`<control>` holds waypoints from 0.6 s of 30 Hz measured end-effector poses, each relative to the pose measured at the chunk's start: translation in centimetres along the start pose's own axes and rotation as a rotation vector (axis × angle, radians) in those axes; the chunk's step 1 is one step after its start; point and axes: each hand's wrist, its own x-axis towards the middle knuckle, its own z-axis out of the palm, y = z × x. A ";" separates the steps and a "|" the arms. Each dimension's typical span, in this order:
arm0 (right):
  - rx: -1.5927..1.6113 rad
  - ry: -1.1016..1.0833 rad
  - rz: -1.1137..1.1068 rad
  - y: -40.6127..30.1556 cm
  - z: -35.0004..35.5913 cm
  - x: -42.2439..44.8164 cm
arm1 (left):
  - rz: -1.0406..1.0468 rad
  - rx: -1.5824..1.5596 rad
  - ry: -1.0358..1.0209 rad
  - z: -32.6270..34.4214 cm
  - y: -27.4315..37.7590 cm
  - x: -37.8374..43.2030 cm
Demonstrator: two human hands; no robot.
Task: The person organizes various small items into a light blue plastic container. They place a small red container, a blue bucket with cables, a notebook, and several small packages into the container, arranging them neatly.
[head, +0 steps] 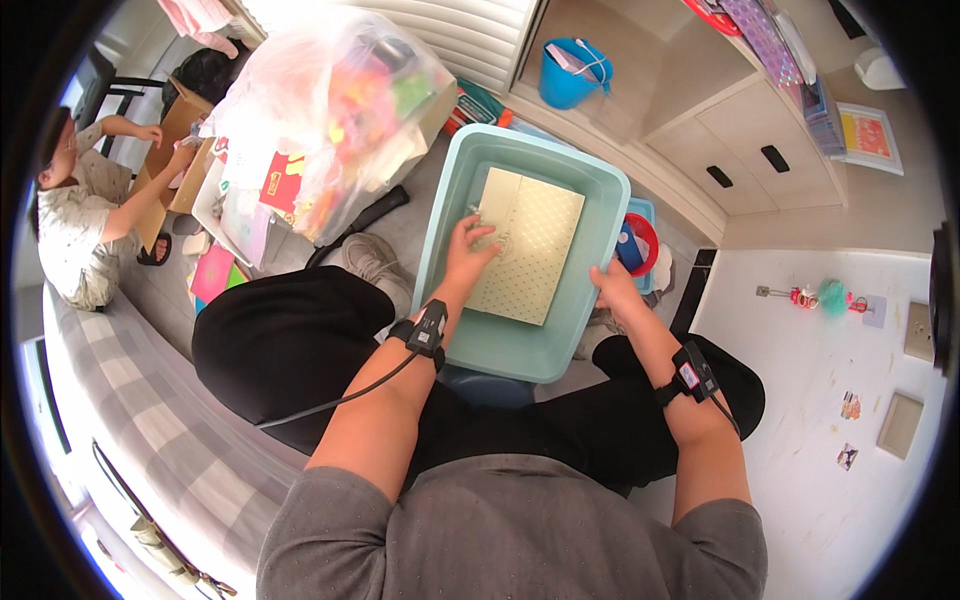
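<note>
A pale teal plastic bin sits between my knees. Inside it lies a flat cream box with a gold dot pattern, slightly tilted from the bin's sides. Over the box's left edge is my left hand, fingers apart and curved; whether the fingertips touch the box I cannot tell. My right hand grips the bin's right rim, thumb on top and the other fingers mostly hidden outside the wall.
Left of the bin, a large clear plastic bag bulges with colourful things. Beyond it a person reaches into a cardboard box. A blue bucket stands in the cabinet; a red round container is to the right.
</note>
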 end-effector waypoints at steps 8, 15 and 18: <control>-0.049 0.035 -0.060 0.8 -0.1 0.6 | -0.008 0.863 0.165 0.9 -2.2 -3.4; -0.112 0.097 -0.167 1.2 0.1 0.8 | -0.060 0.881 0.126 0.8 -3.9 -4.6; -0.179 0.117 -0.158 1.3 0.3 1.0 | -0.062 0.816 -0.039 -0.9 -4.0 -4.3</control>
